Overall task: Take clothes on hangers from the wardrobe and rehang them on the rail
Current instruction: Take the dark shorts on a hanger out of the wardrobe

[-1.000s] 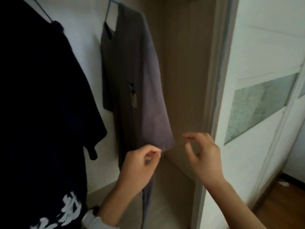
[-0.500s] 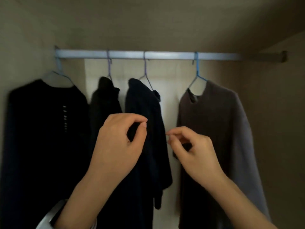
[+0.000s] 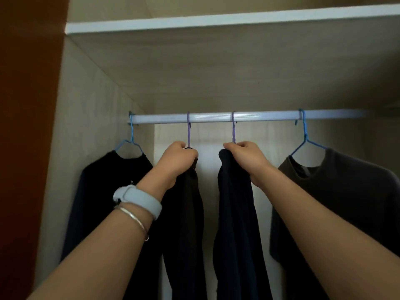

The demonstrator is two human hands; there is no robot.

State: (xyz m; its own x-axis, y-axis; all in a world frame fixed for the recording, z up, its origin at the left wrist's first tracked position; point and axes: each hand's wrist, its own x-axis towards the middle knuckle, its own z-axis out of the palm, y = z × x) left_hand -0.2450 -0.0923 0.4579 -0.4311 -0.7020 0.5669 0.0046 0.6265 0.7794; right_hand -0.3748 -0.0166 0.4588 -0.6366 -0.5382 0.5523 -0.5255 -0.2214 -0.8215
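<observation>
A black shirt [image 3: 104, 191] and a brown shirt [image 3: 346, 202] flank my left hand [image 3: 179, 159] and right hand [image 3: 246, 158], empty before, now gripping two purple hangers [image 3: 188, 131].

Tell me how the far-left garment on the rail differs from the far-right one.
The far-left garment is black; the far-right garment is brown. The far-left garment hangs at the rail's end by the side wall; the far-right garment hangs where the rail runs on. Both hang on blue hangers; the left hand and right hand grip the middle garments instead.
</observation>
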